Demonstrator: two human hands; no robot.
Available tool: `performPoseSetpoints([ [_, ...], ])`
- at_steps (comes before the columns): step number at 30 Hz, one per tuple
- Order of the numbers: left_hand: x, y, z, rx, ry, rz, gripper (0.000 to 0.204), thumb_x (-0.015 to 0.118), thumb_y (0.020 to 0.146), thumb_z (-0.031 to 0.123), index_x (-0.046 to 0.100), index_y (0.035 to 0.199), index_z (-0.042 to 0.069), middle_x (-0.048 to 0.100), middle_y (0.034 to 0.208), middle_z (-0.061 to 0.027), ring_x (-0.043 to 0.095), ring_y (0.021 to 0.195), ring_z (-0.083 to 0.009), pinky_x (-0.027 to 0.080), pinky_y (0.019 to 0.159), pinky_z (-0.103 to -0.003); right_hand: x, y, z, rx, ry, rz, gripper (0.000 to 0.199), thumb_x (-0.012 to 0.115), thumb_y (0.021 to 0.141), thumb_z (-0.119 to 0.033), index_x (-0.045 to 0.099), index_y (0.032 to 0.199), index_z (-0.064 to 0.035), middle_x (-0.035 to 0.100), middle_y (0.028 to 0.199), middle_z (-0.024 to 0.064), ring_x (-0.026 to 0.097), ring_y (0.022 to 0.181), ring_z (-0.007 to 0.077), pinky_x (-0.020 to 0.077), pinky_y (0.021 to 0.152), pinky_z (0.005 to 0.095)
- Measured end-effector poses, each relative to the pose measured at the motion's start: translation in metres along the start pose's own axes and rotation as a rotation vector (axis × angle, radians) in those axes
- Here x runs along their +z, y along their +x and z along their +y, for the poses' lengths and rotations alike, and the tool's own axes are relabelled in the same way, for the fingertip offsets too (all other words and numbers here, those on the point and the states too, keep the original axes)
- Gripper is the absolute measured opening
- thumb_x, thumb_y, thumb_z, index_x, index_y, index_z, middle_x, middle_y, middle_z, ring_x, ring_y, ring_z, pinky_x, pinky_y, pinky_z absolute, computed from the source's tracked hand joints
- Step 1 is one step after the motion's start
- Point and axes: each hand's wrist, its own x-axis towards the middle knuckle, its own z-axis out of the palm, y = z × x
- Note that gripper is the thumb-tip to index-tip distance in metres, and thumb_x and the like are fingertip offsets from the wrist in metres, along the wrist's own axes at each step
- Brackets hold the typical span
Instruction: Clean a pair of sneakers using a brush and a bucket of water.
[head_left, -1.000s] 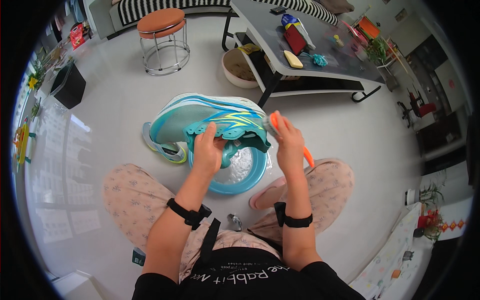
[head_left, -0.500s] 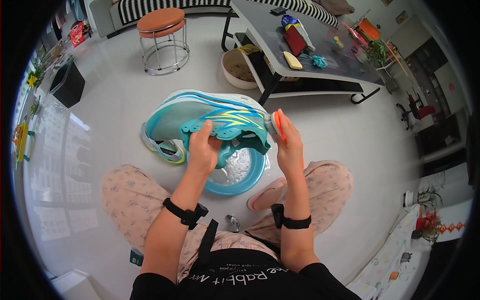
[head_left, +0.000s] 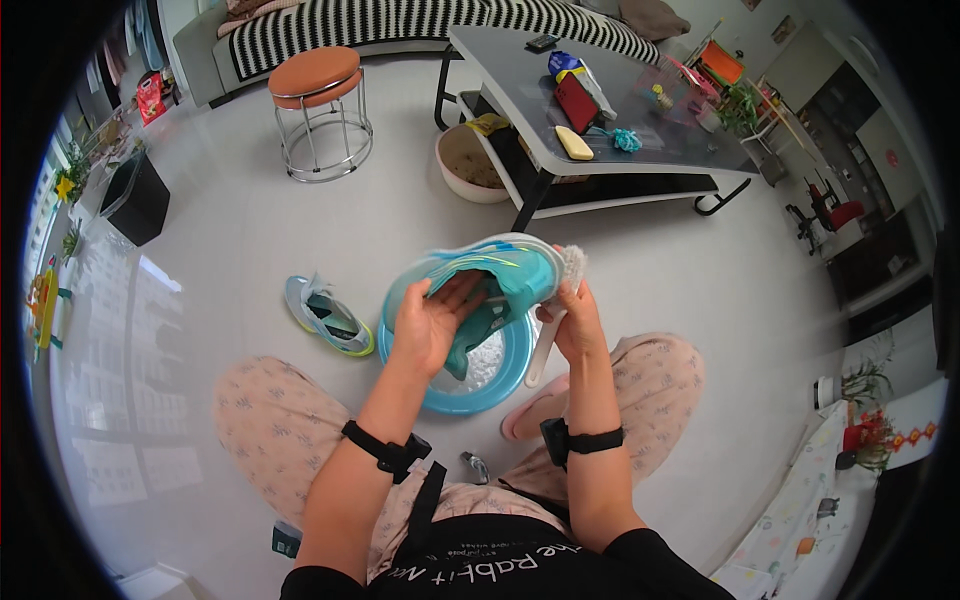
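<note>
The left hand [head_left: 432, 325] covers the middle of the teal shoe [head_left: 500, 275], so its opening and laces cannot be made out. The shoe in turn hides the far rim of the blue basin [head_left: 470, 395] below it, and what the basin holds shows only as a pale glint. Right of the shoe, the right hand [head_left: 572, 322] wraps the brush [head_left: 560, 300], hiding most of the handle; its bristles are blurred against the shoe's heel. Beyond the shoe, the small things on the grey table [head_left: 520, 90] are too small to identify.
</note>
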Motion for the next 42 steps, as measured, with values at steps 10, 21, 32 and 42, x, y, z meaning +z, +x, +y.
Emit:
performPoseSetpoints([
  [10, -0.020, 0.011, -0.016, -0.146, 0.103, 0.108, 0.055, 0.035, 0.102, 0.039, 0.041, 0.134, -0.006, 0.048, 0.136, -0.0173, 0.050, 0.123, -0.0287, 0.037, 0.107, -0.042, 0.001, -0.002, 0.053, 0.125, -0.522, 0.208, 0.055, 0.076, 0.079, -0.024, 0.051, 0.124, -0.0055, 0.060, 0.095, 0.0018, 0.055, 0.077, 0.0102, 0.0444, 0.060, 0.0247],
  [21, -0.009, 0.008, -0.020, -0.209, -0.010, 0.230, 0.048, 0.039, 0.102, 0.035, 0.044, 0.131, -0.003, 0.049, 0.133, -0.0161, 0.048, 0.121, -0.0295, 0.037, 0.107, -0.042, 0.013, -0.009, 0.072, -0.256, -0.740, 0.198, 0.062, 0.048, 0.095, -0.012, 0.018, 0.148, 0.0015, 0.031, 0.141, 0.0209, 0.043, 0.123, 0.0359, 0.0365, 0.103, 0.0370],
  [32, -0.002, 0.002, -0.041, -0.053, -0.019, 0.322, 0.036, 0.041, 0.100, 0.030, 0.052, 0.124, 0.006, 0.056, 0.125, -0.0111, 0.055, 0.116, -0.0253, 0.043, 0.103, -0.043, 0.067, -0.040, 0.048, -0.815, -1.592, 0.104, 0.055, 0.060, 0.075, -0.006, 0.054, 0.129, -0.0105, 0.052, 0.135, 0.0070, 0.052, 0.074, 0.0265, 0.0484, 0.068, 0.0347],
  [42, -0.015, 0.016, -0.034, 0.149, 0.037, 0.427, 0.033, 0.046, 0.098, 0.023, 0.054, 0.117, -0.002, 0.061, 0.117, -0.0151, 0.059, 0.107, -0.0277, 0.047, 0.096, -0.042, 0.064, -0.041, 0.058, -0.705, -1.530, 0.166, 0.053, 0.062, 0.079, -0.001, 0.056, 0.130, -0.0157, 0.053, 0.136, 0.0067, 0.055, 0.075, 0.0270, 0.0486, 0.065, 0.0360],
])
